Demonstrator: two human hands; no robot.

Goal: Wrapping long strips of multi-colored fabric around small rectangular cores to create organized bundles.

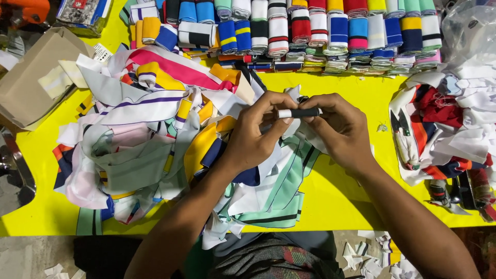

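Note:
My left hand (258, 132) and my right hand (338, 129) meet over the middle of a yellow table (351, 191). Both pinch a thin strip of knitted fabric (298, 112), black with a white end, held level between the fingertips. Under the hands lies a loose heap of striped fabric pieces (155, 134) in white, yellow, pink, mint and navy. Pieces of the heap reach below my left wrist toward the table's near edge.
Rows of folded striped collars (320, 31) line the far edge. A second pile of white and red fabric (449, 124) lies at the right, with small snips (399, 124) on it. A cardboard box (36, 77) stands at the left. Paper scraps litter the floor.

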